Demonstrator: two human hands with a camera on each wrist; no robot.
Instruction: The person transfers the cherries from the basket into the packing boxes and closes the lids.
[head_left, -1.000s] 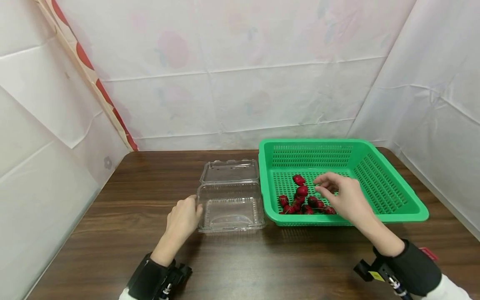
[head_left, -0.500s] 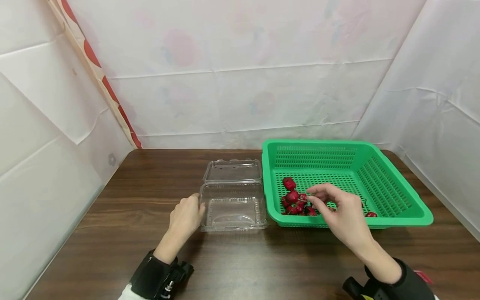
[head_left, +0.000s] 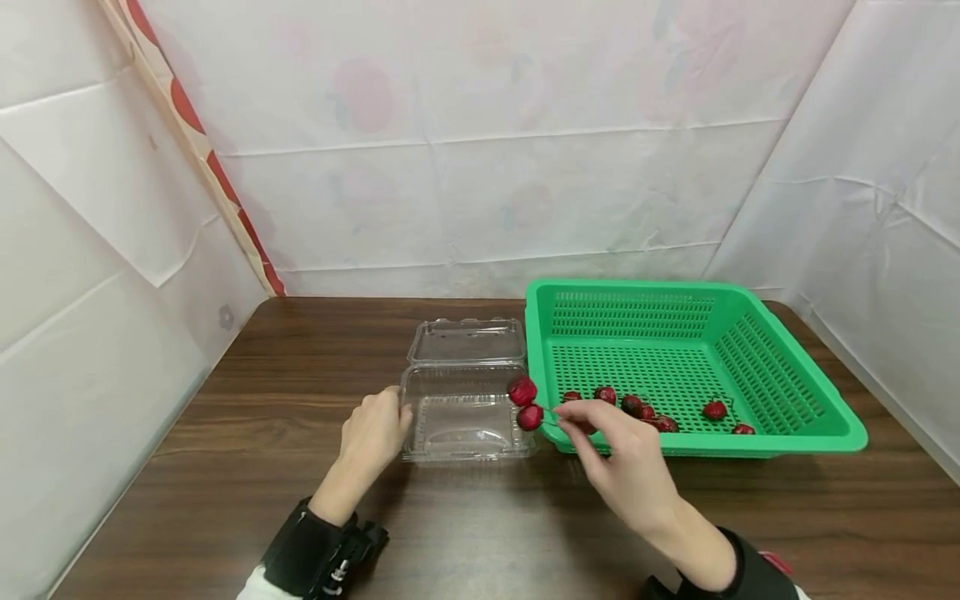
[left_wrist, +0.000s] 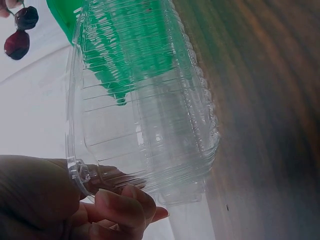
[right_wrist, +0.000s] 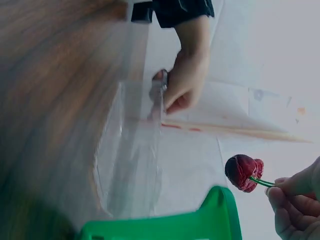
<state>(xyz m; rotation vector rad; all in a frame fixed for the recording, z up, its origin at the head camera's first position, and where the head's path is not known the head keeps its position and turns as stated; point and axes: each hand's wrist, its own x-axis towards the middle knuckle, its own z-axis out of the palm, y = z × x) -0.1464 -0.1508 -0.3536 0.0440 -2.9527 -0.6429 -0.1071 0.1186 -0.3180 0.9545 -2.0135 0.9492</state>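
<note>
My right hand [head_left: 622, 462] pinches the green stems of two dark red cherries [head_left: 530, 417] between thumb and fingertips. In the head view the cherries hang over the right edge of a clear plastic clamshell box [head_left: 420, 421], whose lid [head_left: 468, 343] lies folded back. The right wrist view shows the same cherry pair [right_wrist: 241, 172] dangling by its stems. At the box's left side my left hand [head_left: 373, 437] grips the rim. In the left wrist view that hand's fingers [left_wrist: 122, 207] curl against the box wall. No cherries show inside the box.
A green perforated basket [head_left: 813, 379] stands against the box's right side. Several cherries [head_left: 663, 423] lie in its front part, partly behind my right hand. Brown wooden tabletop [head_left: 480, 533] extends in front, and white sheeting [head_left: 480, 208] hangs behind and at both sides.
My right hand has moved left from inside the basket, lifting two cherries by their stems towards the box. The left hand keeps its hold on the box. Remaining cherries lie more spread out.
</note>
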